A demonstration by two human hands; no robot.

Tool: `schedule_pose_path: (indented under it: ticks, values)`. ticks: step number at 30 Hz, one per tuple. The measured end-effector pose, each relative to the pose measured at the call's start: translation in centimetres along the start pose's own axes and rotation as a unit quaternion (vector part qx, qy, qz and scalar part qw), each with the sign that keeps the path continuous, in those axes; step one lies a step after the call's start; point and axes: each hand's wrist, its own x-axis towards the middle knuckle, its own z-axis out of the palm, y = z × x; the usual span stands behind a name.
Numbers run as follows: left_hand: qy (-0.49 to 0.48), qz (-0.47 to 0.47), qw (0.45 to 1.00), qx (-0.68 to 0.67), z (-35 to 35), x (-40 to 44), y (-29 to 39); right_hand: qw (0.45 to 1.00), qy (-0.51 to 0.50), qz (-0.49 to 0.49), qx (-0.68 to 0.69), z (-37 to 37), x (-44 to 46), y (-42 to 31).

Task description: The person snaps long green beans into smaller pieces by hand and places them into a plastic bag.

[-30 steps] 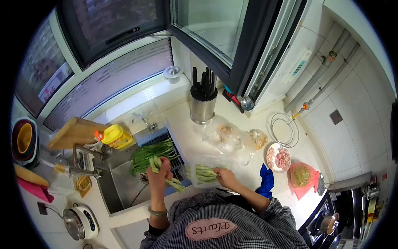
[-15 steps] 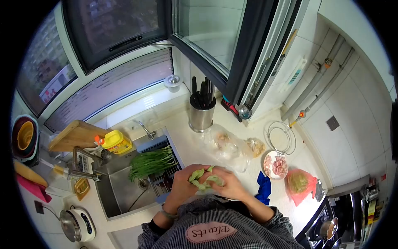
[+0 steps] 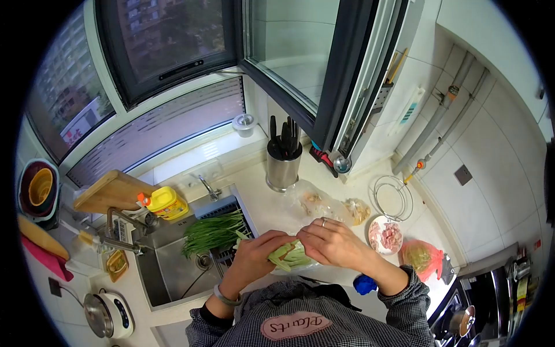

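Vegetables (image 3: 290, 256), slender and pale green, bunch together, pinched by left hand (image 3: 255, 258) and right hand (image 3: 335, 242).

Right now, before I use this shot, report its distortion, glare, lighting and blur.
Head view: strong fisheye, black corners, wall tiles bowing at the right; head view: bright striped glare on the window sill, highlights on the steel knife block; head view: buildings outside dim, counter well lit; head view: fingers and green stalks fairly sharp, little motion blur.

left fingers (image 3: 276, 242): gripping pale-green stalks (image 3: 292, 258) | right fingers (image 3: 319, 236): same stalks | long greens (image 3: 211, 232): in sink (image 3: 173, 274) | yellow jug (image 3: 166, 203): beside sink
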Motion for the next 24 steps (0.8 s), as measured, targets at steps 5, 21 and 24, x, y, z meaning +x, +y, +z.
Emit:
schedule_pose_path:
  ticks: [5, 21, 24]
  values:
    - [0.018, -0.011, 1.0, -0.017, 0.3, -0.1, 0.0, 0.99, 0.099, 0.072, 0.076, 2.4, -0.4, -1.0]
    - [0.236, -0.26, 0.908, -0.228, 2.7, -1.3, -0.7, 0.754, 0.211, 0.363, 0.505, 8.4, -1.2, -2.7]
    - [0.332, -0.337, 0.748, -0.466, 1.1, -0.2, -0.7, 0.765, 0.235, 0.343, 0.492, 9.4, -2.7, -2.0]
